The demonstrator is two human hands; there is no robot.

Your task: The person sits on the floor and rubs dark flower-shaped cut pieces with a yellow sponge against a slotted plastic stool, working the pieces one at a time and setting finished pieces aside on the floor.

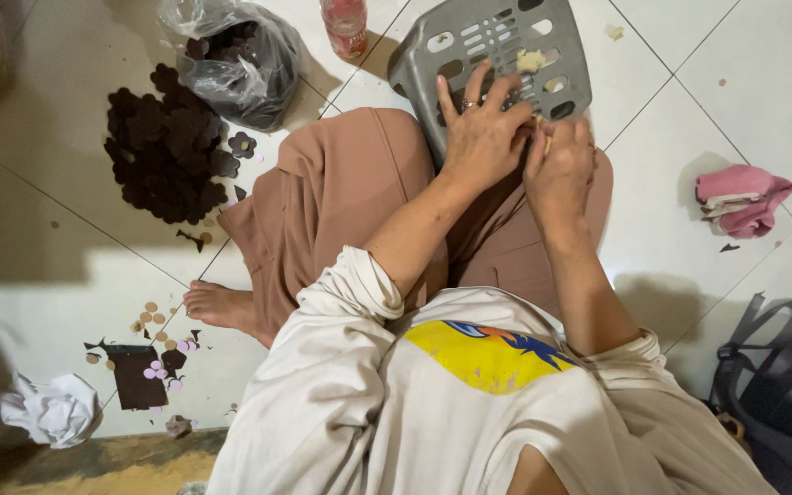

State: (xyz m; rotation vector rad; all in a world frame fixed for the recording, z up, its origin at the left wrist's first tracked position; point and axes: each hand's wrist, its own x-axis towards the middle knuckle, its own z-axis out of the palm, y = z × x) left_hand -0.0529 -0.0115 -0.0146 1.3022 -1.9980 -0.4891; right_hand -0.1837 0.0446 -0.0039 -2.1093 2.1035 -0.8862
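grey plastic basket [469, 37] x1: left hand [480, 137] fingers splayed on it, right hand [558, 165] fingers pinching sth small.

Home floor, craft work setup: white tiled floor [66, 302], person sitting cross-legged on it. Left of their knee, pile of dark flower cutouts [169, 151]; plastic bag [236, 57] just beyond; backpack [781, 394] far right.

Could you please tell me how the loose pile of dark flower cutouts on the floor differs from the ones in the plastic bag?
The loose pile of cutouts lies spread flat over the floor tiles; the bagged cutouts sit heaped inside a clear plastic bag. The pile looks wider and lower, the bagged ones more bunched. Both are dark brown and flower-shaped.
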